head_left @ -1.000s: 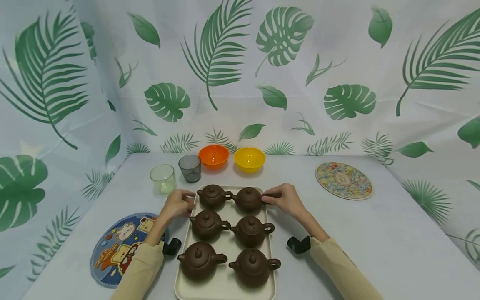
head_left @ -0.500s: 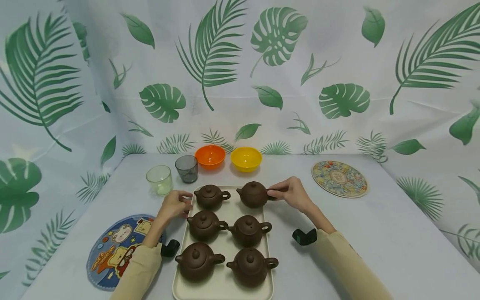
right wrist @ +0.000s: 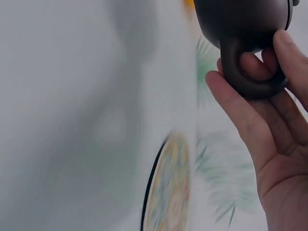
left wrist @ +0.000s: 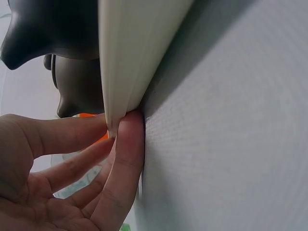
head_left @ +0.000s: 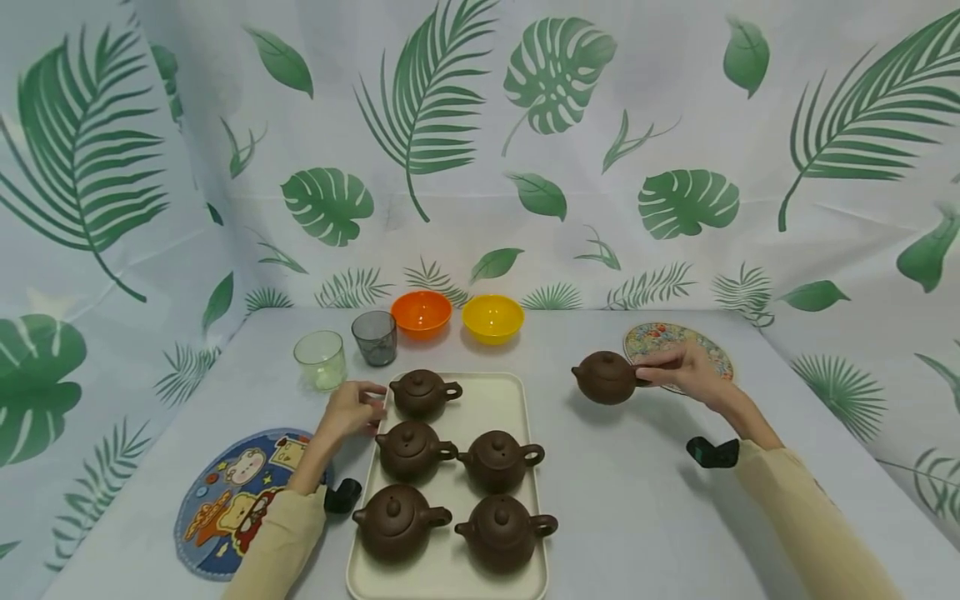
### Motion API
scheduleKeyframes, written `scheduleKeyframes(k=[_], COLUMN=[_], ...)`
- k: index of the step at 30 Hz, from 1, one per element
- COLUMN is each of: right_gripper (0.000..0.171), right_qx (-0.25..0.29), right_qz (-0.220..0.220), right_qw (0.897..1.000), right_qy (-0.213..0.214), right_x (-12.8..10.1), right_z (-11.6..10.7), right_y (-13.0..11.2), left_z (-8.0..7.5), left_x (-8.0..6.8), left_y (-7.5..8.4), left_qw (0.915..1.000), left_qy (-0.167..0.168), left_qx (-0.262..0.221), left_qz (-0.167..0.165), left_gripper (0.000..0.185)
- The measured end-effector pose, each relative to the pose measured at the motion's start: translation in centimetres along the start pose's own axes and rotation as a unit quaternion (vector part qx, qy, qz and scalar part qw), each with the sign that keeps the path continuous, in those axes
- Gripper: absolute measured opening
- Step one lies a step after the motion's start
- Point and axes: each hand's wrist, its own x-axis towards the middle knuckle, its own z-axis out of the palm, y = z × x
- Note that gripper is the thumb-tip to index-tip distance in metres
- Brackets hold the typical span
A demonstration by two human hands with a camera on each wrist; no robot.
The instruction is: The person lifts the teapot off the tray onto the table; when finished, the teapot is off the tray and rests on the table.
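My right hand point(head_left: 651, 374) grips a brown teapot point(head_left: 606, 377) by its loop handle and holds it above the table, right of the cream tray point(head_left: 517, 392) and beside the round patterned mat point(head_left: 697, 343). In the right wrist view, fingers of the right hand point(right wrist: 250, 62) pass through the handle of the teapot point(right wrist: 240, 19). Several more brown teapots point(head_left: 420, 392) stand on the tray, whose back right spot is bare. My left hand point(head_left: 371, 404) pinches the tray's left rim; the left wrist view shows the left hand point(left wrist: 118, 132) with thumb and finger on the tray edge point(left wrist: 134, 48).
Behind the tray stand a green cup point(head_left: 321, 360), a grey cup point(head_left: 374, 337), an orange bowl point(head_left: 422, 312) and a yellow bowl point(head_left: 492, 317). A round cartoon mat point(head_left: 232, 492) lies front left. A leaf-printed cloth covers the table and walls.
My right hand lifted the back right teapot off the tray and carried it to the right, up to the patterned mat. The left hand stayed on the tray's rim.
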Motion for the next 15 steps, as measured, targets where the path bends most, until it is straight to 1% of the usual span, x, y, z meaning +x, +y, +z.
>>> scheduleKeyframes(k=[3, 5, 10, 15], right_gripper=[0.031, 0.032, 0.037, 0.040], right_qx=[-0.026, -0.029, -0.023, -0.039], right_qz=[0.023, 0.037, 0.044, 0.052], right_qw=[0.999, 0.999, 0.998, 0.997], right_qy=[0.008, 0.016, 0.028, 0.031], right_x=[-1.2, -1.8, -2.9, -3.7], right_z=[-1.6, -2.3, -3.6, -4.4], right_y=[1.0, 1.6, 3.1, 4.1], left_z=[0.0, 0.0, -0.1, 0.0], left_x=[0.0, 0.0, 0.0, -0.1], left_y=[0.0, 0.0, 0.1, 0.2], left_qw=[1.0000, 1.0000, 0.9999, 0.9998], left_qy=[0.001, 0.004, 0.007, 0.005], left_qx=[0.004, 0.007, 0.014, 0.017], left_qz=[0.001, -0.002, -0.003, -0.003], left_gripper=[0.038, 0.037, 0.037, 0.037])
